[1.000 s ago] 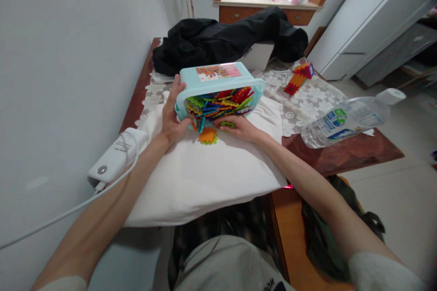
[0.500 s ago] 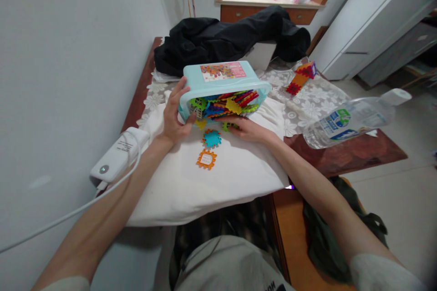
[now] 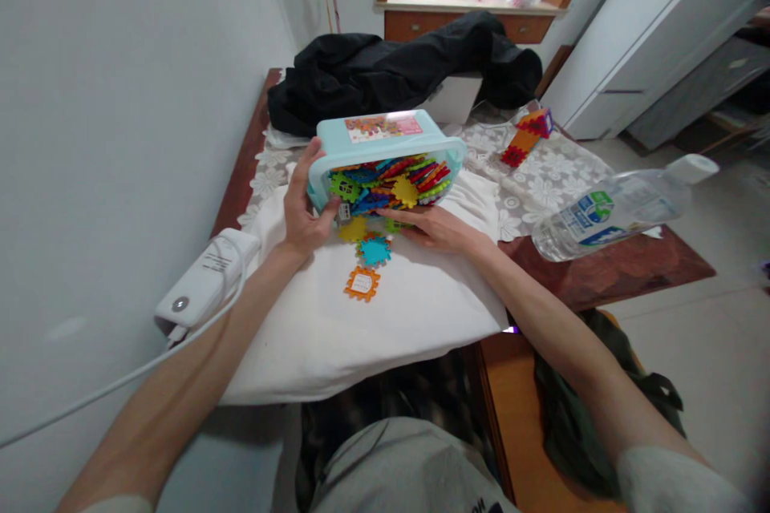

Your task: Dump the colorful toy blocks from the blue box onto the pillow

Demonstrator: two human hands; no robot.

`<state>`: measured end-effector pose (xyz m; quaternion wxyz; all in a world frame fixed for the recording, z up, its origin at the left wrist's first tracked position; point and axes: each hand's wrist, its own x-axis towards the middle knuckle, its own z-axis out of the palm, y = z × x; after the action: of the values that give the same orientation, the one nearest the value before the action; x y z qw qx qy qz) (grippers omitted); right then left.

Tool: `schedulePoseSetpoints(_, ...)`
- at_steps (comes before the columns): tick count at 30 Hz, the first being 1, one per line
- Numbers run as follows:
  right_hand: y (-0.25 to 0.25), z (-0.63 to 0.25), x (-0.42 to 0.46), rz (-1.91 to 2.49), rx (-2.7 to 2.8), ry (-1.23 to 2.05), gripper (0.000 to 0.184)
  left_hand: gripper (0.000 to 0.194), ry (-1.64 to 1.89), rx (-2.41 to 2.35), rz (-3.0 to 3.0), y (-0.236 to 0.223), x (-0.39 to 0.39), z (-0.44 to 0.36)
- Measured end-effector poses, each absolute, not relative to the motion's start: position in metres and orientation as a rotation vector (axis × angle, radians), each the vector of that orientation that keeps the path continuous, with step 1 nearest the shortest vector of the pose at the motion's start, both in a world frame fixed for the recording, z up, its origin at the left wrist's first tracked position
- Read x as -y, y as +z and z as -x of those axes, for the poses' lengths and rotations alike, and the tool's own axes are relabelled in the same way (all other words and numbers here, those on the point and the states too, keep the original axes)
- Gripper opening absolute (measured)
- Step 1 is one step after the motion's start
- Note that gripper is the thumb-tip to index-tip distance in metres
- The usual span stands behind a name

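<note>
A light blue plastic box (image 3: 385, 146) is tipped on its side toward me on a white cloth (image 3: 366, 313), its mouth full of colourful toothed building tiles (image 3: 391, 180). My left hand (image 3: 304, 204) grips the box's left rim. My right hand (image 3: 436, 228) lies under the front edge of the opening, fingers among the tiles. An orange tile (image 3: 362, 283), a teal tile (image 3: 375, 250) and a yellow tile (image 3: 354, 229) lie spilled on the cloth in front of the box.
A white power bank with cable (image 3: 204, 282) sits at the left. A black jacket (image 3: 397, 68) is heaped behind the box. A small built tile figure (image 3: 527, 136) stands on the lace tablecloth. A water bottle (image 3: 619, 207) lies at the right.
The box has been tipped and shaken. More tiles have slid out onto the cloth: first one orange tile by the opening, now orange, teal and yellow tiles lie further toward me.
</note>
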<state>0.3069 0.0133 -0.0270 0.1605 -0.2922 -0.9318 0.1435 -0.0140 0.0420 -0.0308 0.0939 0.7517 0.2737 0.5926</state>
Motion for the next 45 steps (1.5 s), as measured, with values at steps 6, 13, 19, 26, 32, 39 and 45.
schedulePoseSetpoints(6, -0.019, -0.301, -0.008, 1.053, 2.603, 0.308, 0.064, 0.076, 1.732, -0.861, -2.272, -0.028, -0.036, 0.009)
schedulePoseSetpoints(13, -0.037, -0.295, -0.01, 0.894, 2.439, 0.416, 0.065, 0.078, 1.761, -0.826, -2.235, -0.031, -0.038, 0.007)
schedulePoseSetpoints(19, -0.044, -0.293, -0.009, 0.922, 2.415, 0.512, 0.057, 0.081, 1.763, -0.841, -2.218, -0.033, -0.038, 0.005)
schedulePoseSetpoints(26, -0.033, -0.273, 0.011, 1.113, 2.571, 0.124, 0.062, 0.077, 1.79, -0.968, -2.206, -0.027, -0.031, 0.0)
schedulePoseSetpoints(32, -0.038, -0.27, 0.015, 1.088, 2.537, 0.008, 0.058, 0.078, 1.826, -1.023, -2.195, -0.025, -0.029, -0.001)
schedulePoseSetpoints(39, -0.037, -0.274, 0.015, 0.942, 2.555, -0.063, 0.046, 0.077, 1.832, -0.93, -2.181, -0.031, -0.034, 0.003)
schedulePoseSetpoints(45, -0.033, -0.277, 0.014, 0.84, 2.593, 0.002, 0.041, 0.076, 1.816, -0.846, -2.207, -0.033, -0.034, 0.005)
